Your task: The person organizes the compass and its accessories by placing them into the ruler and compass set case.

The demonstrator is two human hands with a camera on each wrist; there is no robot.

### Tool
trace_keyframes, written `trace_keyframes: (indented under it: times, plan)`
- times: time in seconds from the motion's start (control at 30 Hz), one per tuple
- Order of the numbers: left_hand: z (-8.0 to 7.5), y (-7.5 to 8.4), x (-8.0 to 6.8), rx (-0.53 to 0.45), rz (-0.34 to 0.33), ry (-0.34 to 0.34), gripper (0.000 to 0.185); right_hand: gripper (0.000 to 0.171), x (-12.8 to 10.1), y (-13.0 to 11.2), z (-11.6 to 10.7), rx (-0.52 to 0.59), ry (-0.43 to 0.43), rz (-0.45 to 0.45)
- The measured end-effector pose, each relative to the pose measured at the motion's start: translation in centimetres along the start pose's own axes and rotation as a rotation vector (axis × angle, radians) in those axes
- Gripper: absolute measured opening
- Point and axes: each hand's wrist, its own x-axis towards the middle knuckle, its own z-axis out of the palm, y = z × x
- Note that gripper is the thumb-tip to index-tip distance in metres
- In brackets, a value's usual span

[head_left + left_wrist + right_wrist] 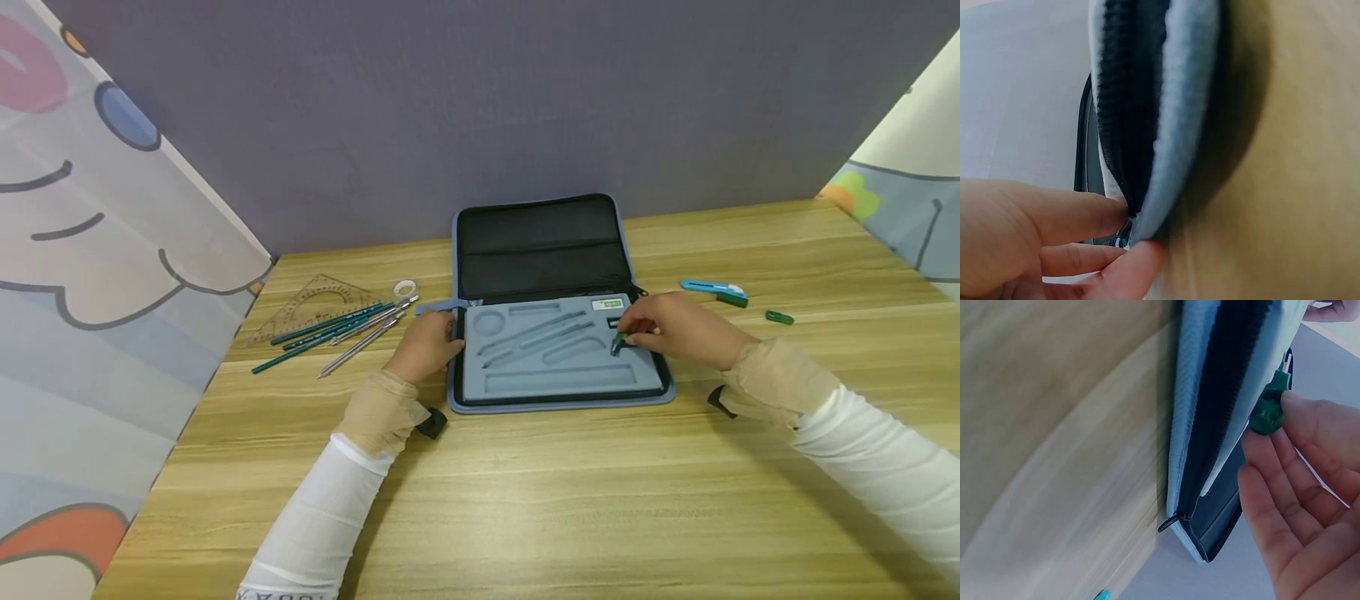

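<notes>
A zippered blue-grey case (562,407) lies unfolded on the table, its black-lined lid (543,237) raised at the back. Its grey foam insert (558,358) has shaped recesses; a white-and-green eraser (608,305) fills one at the top right. My left hand (423,346) pinches the case's left edge (1179,125) between thumb and fingers. Over the insert's right side, my right hand (678,329) pinches a small dark green plastic piece (1268,411) with thumb and fingertips. Its exact kind is unclear. A dark green-edged recess shows just beside those fingers.
Left of the case lie a clear set square (292,310), several green pencils (300,353), two silver drawing tools (360,347) and a white tape roll (405,289). To the right are a blue cutter (705,287) and two small green pieces (779,317). A grey partition (450,108) stands behind.
</notes>
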Motion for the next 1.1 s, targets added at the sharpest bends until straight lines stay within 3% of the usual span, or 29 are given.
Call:
trace_keyframes:
  times: [1.1]
  plan:
    - [-0.05, 0.02, 0.12, 0.004, -0.011, -0.006, 0.014, 0.014, 0.02, 0.11, 0.48, -0.065, 0.008, -0.078]
